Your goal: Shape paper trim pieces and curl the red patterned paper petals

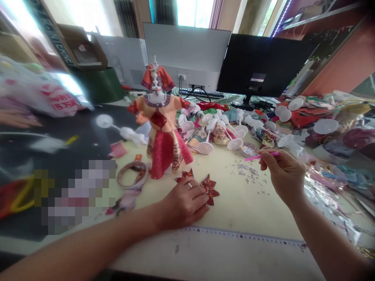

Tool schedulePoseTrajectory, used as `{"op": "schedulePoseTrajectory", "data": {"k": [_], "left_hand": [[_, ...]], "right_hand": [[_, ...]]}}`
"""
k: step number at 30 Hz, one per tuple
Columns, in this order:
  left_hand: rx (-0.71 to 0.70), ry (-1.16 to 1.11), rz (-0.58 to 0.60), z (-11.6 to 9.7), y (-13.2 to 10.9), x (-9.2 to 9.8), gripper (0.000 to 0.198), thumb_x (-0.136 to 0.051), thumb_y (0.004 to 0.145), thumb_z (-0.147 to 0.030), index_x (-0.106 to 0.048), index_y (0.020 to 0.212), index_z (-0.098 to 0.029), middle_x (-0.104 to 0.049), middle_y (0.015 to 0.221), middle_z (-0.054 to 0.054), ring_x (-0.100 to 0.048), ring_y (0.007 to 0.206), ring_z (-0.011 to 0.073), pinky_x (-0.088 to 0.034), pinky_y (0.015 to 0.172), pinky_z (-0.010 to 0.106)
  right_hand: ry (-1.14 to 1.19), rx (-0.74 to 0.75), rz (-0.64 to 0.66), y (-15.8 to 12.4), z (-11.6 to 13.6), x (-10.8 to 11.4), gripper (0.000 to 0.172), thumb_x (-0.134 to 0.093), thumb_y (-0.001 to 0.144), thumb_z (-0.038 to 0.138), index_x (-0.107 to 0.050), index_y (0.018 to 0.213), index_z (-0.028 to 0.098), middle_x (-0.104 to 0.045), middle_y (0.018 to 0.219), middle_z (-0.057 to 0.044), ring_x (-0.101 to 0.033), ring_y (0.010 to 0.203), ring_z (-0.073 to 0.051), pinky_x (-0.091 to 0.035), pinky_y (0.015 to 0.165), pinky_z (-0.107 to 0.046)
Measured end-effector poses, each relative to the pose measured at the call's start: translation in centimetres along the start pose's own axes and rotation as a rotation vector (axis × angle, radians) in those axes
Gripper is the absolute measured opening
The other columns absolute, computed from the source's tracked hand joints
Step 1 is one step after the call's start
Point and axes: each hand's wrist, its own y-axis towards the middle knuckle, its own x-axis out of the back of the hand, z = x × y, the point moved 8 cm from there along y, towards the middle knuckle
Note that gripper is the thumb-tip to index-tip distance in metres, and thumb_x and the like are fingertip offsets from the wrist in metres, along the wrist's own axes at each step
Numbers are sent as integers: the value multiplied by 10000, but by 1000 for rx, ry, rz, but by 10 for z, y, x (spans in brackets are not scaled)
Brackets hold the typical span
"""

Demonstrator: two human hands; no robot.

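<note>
Near the middle of the table, my left hand lies over a red patterned piece with pointed petals, its fingers closed and bent down onto it. A ring shows on one finger. Part of the red piece is hidden beneath the hand. On the right, my right hand pinches a thin pink stick between thumb and fingers, its tip pointing left. Just below the stick, small shiny beads lie scattered. A small bowl with more of them stands behind.
A dressed doll figure stands behind my left hand, beside a roll of tape. White plastic stands and fabrics are heaped behind. Monitors line the back. A tape measure runs along the front. Another person's hand shows at left.
</note>
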Motion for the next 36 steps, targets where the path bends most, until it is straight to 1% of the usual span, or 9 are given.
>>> {"op": "schedulePoseTrajectory", "data": {"k": [3,4,8,11,14,19,26,36], "left_hand": [[-35,-19,-33,-2,-4,5,139,-546,834,-175,-615,951,-145,-679,857,54,-573,825,177,-428,881,384],[-43,-25,-36,-2,-5,7,150,-554,828,-167,-608,967,-146,-681,861,50,-574,828,176,-426,892,388],[-50,-49,-47,3,-7,15,189,-572,813,-144,-589,1001,-145,-683,850,36,-569,816,169,-439,893,388],[-51,-43,-32,7,-8,19,176,-573,811,-140,-595,986,-138,-677,819,39,-568,803,172,-465,844,369],[-72,-47,8,7,-9,17,147,-567,819,-141,-606,961,-130,-676,804,47,-570,797,181,-473,817,359],[-93,-59,65,6,-10,10,129,-534,853,-171,-618,946,-139,-678,817,54,-582,821,186,-459,851,367],[-93,-62,61,6,-11,7,152,-559,847,-190,-616,967,-116,-675,928,70,-560,889,202,-442,870,373],[-114,-51,97,6,-11,3,132,-524,865,-214,-628,884,-135,-680,881,63,-564,824,186,-446,834,365]], "right_hand": [[-105,41,-47,-13,-6,0,164,-597,834,331,-622,767,183,-557,558,29,-501,489,-100,-394,488,-232],[-168,86,-50,-17,-5,-2,159,-581,845,322,-612,771,185,-558,550,34,-506,478,-99,-405,503,-235],[-364,300,37,-27,5,-19,127,-558,857,265,-594,763,188,-591,580,22,-558,510,-116,-432,561,-242],[-393,360,85,-29,8,-24,131,-539,866,254,-582,759,194,-599,595,17,-558,511,-120,-428,541,-236],[-405,364,100,-28,8,-23,127,-540,865,245,-574,754,197,-598,596,17,-555,511,-120,-422,534,-234],[-407,374,115,-30,10,-23,115,-548,862,230,-568,753,197,-597,602,19,-554,519,-117,-418,548,-233],[-392,368,165,-30,6,-29,118,-547,863,214,-562,748,189,-585,593,24,-536,498,-101,-402,527,-217],[-393,345,168,-30,1,-30,109,-542,868,222,-573,769,192,-597,612,18,-557,521,-111,-412,550,-229]]}}
